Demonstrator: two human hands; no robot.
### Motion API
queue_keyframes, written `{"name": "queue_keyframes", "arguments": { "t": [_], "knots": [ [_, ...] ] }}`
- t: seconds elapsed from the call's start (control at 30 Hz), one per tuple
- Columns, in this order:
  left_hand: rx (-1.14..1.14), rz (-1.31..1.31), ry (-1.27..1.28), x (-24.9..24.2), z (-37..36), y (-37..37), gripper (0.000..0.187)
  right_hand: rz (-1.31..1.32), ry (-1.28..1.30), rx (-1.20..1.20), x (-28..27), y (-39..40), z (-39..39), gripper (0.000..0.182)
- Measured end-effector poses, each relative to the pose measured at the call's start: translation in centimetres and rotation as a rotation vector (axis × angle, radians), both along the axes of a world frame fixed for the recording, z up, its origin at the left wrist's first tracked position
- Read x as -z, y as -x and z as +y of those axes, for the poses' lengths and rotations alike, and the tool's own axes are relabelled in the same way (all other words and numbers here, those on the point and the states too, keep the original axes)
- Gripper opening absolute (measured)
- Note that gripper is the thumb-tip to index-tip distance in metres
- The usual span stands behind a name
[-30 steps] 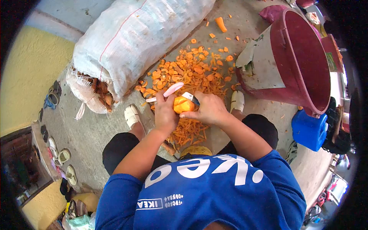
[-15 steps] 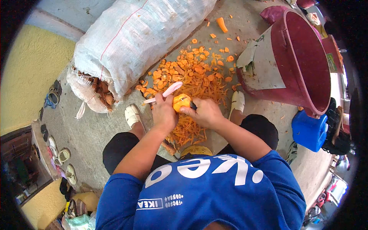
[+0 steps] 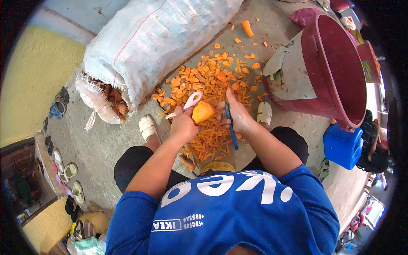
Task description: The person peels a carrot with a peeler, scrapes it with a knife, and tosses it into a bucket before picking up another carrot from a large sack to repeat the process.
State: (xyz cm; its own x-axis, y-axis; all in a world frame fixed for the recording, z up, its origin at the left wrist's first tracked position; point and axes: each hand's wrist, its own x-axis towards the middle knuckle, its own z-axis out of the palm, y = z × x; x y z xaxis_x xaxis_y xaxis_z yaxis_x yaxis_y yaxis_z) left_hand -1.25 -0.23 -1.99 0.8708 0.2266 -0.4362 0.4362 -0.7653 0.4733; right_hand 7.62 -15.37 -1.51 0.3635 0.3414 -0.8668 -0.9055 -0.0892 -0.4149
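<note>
Your left hand (image 3: 183, 125) grips an orange chunk (image 3: 202, 112) and pink handle (image 3: 189, 102); across from it, your right hand (image 3: 239, 117) holds a blue tool (image 3: 234, 138), clear. Trimming, seemingly; a stroke needs tool meeting chunk.

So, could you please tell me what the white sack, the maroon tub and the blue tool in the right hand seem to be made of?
White sack: probably woven plastic, mostly dull, judging by its frayed, stringy mouth.
Maroon tub: likely hard plastic, fairly smooth, given its thick, rounded rim.
Blue tool in the right hand: perhaps smooth plastic, from its even colour, though painted metal is possible.
</note>
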Motion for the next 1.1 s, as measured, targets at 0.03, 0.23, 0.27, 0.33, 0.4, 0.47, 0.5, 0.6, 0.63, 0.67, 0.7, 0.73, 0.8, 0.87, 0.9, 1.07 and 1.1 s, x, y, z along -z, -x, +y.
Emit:
{"name": "queue_keyframes", "arguments": {
  "t": [0.03, 0.23, 0.27, 0.33, 0.4, 0.47, 0.5, 0.6, 0.63, 0.67, 0.7, 0.73, 0.8, 0.87, 0.9, 1.07, 1.1],
  "knots": [
    [-0.016, 0.022, 0.012, -0.4, 0.0, -0.1, 0.062, -0.013, -0.035, -0.029, 1.0, 0.2, -0.1, 0.055],
    [-0.034, -0.024, -0.010, -0.3, 0.5, 0.7, 0.058, -0.357, -0.006, -0.161, 1.2, 1.1, 0.8, 0.052],
    [-0.023, -0.028, -0.024, -0.6, 0.5, 0.8, 0.058, -0.529, -0.009, -0.208, 1.0, 1.9, 1.4, 0.050],
    [0.047, -0.018, 0.003, -1.9, 0.4, 0.8, 0.056, -0.535, -0.121, -0.187, 0.8, 2.6, 2.1, 0.045],
    [0.060, -0.083, 0.086, -1.6, 0.6, 1.2, 0.052, -0.591, -0.217, -0.201, 3.0, 2.0, 1.9, 0.041],
    [0.014, -0.228, 0.220, 0.2, 1.9, 1.5, 0.049, -0.489, -0.183, -0.294, -1.7, 0.6, 1.1, 0.035],
    [-0.154, -0.163, 0.433, -0.4, 2.6, 1.4, 0.048, -0.451, -0.100, -0.141, -2.8, 0.2, 0.6, 0.029],
    [-0.575, -0.058, 0.835, -2.4, 3.8, 1.3, 0.049, -0.649, -0.134, 0.395, -8.3, -2.8, -2.5, 0.031],
    [-0.525, -0.048, 0.794, -2.2, 4.1, 1.5, 0.046, -0.685, -0.338, 0.592, -9.3, -4.5, -4.4, 0.032],
    [-0.473, -0.040, 0.754, -1.7, 4.5, 1.8, 0.043, -0.806, -0.450, 0.678, -11.6, -5.1, -5.9, 0.035],
    [-0.421, -0.033, 0.714, -1.4, 4.7, 1.9, 0.041, -0.928, -0.565, 0.762, -13.2, -5.5, -7.0, 0.038],
    [-0.424, -0.049, 0.740, -1.3, 4.5, 2.1, 0.040, -0.899, -0.608, 0.758, -13.3, -5.7, -8.0, 0.039],
    [-0.429, -0.080, 0.791, -1.3, 3.9, 2.5, 0.038, -0.839, -0.694, 0.748, -12.7, -5.7, -9.2, 0.041],
    [-0.396, -0.014, 0.891, -1.6, 3.8, 2.7, 0.036, -0.511, -0.486, 0.631, -9.7, -4.9, -7.8, 0.044],
    [-0.380, 0.020, 0.941, -1.7, 3.7, 2.9, 0.036, -0.377, -0.327, 0.540, -8.9, -3.3, -5.3, 0.043],
    [-0.429, 0.040, 0.930, -2.5, 2.0, 3.0, 0.028, 0.025, -0.198, 0.124, 0.1, 2.1, 0.0, 0.027],
    [-0.419, 0.043, 0.915, -2.5, 2.0, 3.0, 0.027, 0.051, -0.171, 0.115, 1.1, 2.7, 0.7, 0.026]
  ]
}}
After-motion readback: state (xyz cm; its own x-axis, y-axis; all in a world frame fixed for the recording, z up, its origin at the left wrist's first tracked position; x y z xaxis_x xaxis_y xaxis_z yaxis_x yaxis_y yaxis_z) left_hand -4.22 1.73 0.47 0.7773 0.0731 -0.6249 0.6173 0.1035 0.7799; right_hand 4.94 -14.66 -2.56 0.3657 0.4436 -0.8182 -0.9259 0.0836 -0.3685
